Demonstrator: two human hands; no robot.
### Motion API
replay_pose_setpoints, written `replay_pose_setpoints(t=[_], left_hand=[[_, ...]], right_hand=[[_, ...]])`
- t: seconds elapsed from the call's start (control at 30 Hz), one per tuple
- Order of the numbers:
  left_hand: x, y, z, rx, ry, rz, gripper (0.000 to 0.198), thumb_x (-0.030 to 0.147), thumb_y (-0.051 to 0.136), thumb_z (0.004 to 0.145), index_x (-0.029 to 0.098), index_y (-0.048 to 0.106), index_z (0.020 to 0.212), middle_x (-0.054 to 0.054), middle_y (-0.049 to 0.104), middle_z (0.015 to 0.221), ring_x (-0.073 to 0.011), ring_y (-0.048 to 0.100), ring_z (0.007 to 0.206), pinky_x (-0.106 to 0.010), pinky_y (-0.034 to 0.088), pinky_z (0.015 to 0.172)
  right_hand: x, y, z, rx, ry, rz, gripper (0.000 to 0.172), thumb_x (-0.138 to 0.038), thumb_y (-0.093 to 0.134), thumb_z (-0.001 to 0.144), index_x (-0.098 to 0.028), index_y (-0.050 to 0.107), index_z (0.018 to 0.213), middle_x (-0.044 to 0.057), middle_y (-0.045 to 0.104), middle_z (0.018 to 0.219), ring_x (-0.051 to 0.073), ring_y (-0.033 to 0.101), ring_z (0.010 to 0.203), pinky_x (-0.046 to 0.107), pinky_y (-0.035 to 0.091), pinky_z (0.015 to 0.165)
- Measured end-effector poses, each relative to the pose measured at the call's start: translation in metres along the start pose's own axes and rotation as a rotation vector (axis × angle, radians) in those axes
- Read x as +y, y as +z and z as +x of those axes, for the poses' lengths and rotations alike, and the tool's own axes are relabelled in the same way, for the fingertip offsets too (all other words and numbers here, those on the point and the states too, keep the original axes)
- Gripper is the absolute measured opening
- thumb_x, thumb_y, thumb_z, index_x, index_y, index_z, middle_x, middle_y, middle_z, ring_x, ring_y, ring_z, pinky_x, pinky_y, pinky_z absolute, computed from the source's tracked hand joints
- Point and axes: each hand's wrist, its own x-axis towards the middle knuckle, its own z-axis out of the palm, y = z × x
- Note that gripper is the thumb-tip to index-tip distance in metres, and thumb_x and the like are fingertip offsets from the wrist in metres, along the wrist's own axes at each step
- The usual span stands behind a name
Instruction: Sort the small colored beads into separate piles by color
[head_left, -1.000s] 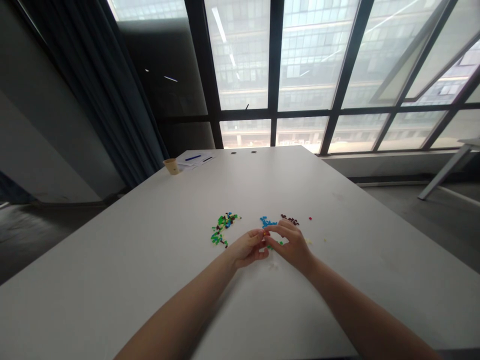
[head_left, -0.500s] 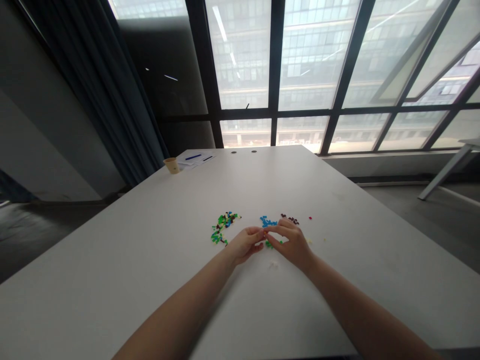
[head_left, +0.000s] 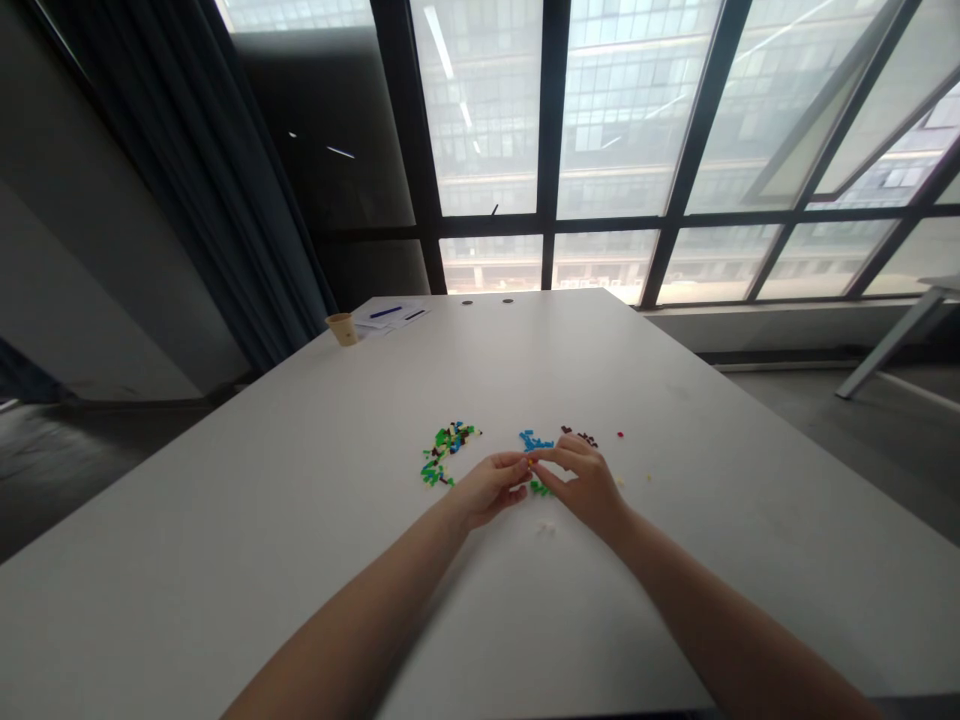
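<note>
My left hand point(head_left: 489, 488) and my right hand point(head_left: 584, 484) meet fingertip to fingertip above the white table point(head_left: 300, 520). Both pinch one tiny orange-red piece point(head_left: 529, 463) between them. A mixed heap of small green, blue and dark pieces point(head_left: 445, 451) lies just left of my left hand. A small blue cluster point(head_left: 534, 440) sits right behind the fingertips, and a dark brown cluster point(head_left: 582, 437) lies beyond my right hand. A few green pieces point(head_left: 538, 488) rest on the table under the hands.
A single red piece point(head_left: 620, 435) lies to the right of the brown cluster. A paper cup point(head_left: 342, 329) and papers with a blue pen point(head_left: 390, 314) stand at the table's far left corner. Large windows rise behind the table; a dark curtain hangs at the left.
Both hands have stayed pinched together and shifted very slightly away from me. The heaps have not moved.
</note>
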Motion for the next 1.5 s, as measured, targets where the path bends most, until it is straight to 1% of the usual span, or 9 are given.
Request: replay_pose_setpoints(t=[0.17,0.3,0.37,0.5,0.67,0.77,0.9,1.33,1.5], left_hand=[[-0.001,0.000,0.001,-0.021,-0.037,-0.019,0.031,0.031,0.074,0.058,0.013,0.066,0.082,-0.001,0.050,0.069,-0.0052,0.044,0.064,-0.017,0.031,0.054],[0.002,-0.003,0.002,0.084,0.000,0.154,0.033,0.036,0.071,0.061,0.015,0.065,0.085,-0.001,0.054,0.072,-0.0060,0.046,0.064,-0.017,0.033,0.056],[0.007,-0.007,0.001,0.188,0.080,0.429,0.031,0.037,0.065,0.066,0.017,0.063,0.090,-0.002,0.057,0.078,-0.0080,0.049,0.066,-0.019,0.036,0.058],[0.022,-0.021,-0.006,0.402,0.287,1.309,0.018,0.026,0.054,0.074,0.017,0.062,0.087,-0.005,0.060,0.087,-0.0147,0.053,0.078,-0.028,0.040,0.073],[0.033,-0.032,-0.015,0.549,-0.011,1.881,0.018,0.020,0.051,0.074,0.016,0.061,0.088,-0.011,0.060,0.098,-0.0237,0.055,0.091,-0.034,0.043,0.074],[0.036,-0.033,-0.018,0.527,-0.201,1.951,0.021,0.020,0.051,0.072,0.014,0.062,0.089,-0.014,0.062,0.098,-0.0269,0.057,0.090,-0.035,0.045,0.071],[0.039,-0.031,-0.020,0.497,-0.286,1.948,0.022,0.016,0.049,0.070,0.013,0.062,0.087,-0.014,0.064,0.094,-0.0256,0.060,0.086,-0.033,0.045,0.069],[0.038,-0.035,-0.021,0.515,-0.231,1.845,0.022,0.009,0.046,0.063,0.014,0.063,0.076,-0.012,0.065,0.080,-0.0216,0.060,0.074,-0.028,0.042,0.064],[0.036,-0.042,-0.021,0.523,-0.171,1.771,0.017,0.007,0.047,0.061,0.014,0.061,0.068,-0.009,0.064,0.072,-0.0183,0.058,0.067,-0.026,0.040,0.062]], right_hand=[[0.002,0.003,-0.002,-0.006,-0.003,-0.025,0.011,-0.019,0.058,0.075,-0.021,0.068,0.079,0.001,0.052,0.060,0.013,0.048,0.062,0.025,0.039,0.061],[0.003,0.001,0.001,-0.074,0.053,-0.048,0.012,-0.020,0.057,0.075,-0.022,0.069,0.077,0.001,0.052,0.059,0.013,0.049,0.062,0.025,0.038,0.061],[0.008,-0.008,0.005,-0.146,0.135,-0.058,0.012,-0.022,0.057,0.074,-0.021,0.069,0.075,0.001,0.054,0.061,0.013,0.050,0.063,0.025,0.039,0.063],[0.041,-0.049,0.011,-0.345,0.369,-0.011,0.016,-0.028,0.056,0.072,-0.019,0.069,0.075,0.002,0.059,0.068,0.012,0.051,0.061,0.023,0.039,0.058],[0.108,-0.106,-0.006,-0.642,0.691,-0.100,0.027,-0.039,0.061,0.062,-0.016,0.071,0.072,0.000,0.053,0.053,0.012,0.045,0.051,0.024,0.033,0.050],[0.134,-0.121,-0.021,-0.751,0.820,-0.137,0.029,-0.039,0.062,0.058,-0.017,0.072,0.073,-0.001,0.051,0.049,0.011,0.043,0.049,0.024,0.030,0.049],[0.147,-0.123,-0.031,-0.753,0.885,-0.108,0.030,-0.039,0.064,0.055,-0.018,0.073,0.074,0.002,0.062,0.061,0.014,0.051,0.059,0.024,0.035,0.055],[0.146,-0.126,-0.036,-0.760,0.902,-0.041,0.029,-0.038,0.066,0.055,-0.019,0.073,0.076,0.006,0.069,0.074,0.019,0.057,0.068,0.026,0.041,0.063],[0.139,-0.131,-0.030,-0.644,0.865,-0.101,0.033,-0.039,0.060,0.061,-0.018,0.072,0.083,0.001,0.057,0.055,0.012,0.046,0.052,0.024,0.034,0.051]])
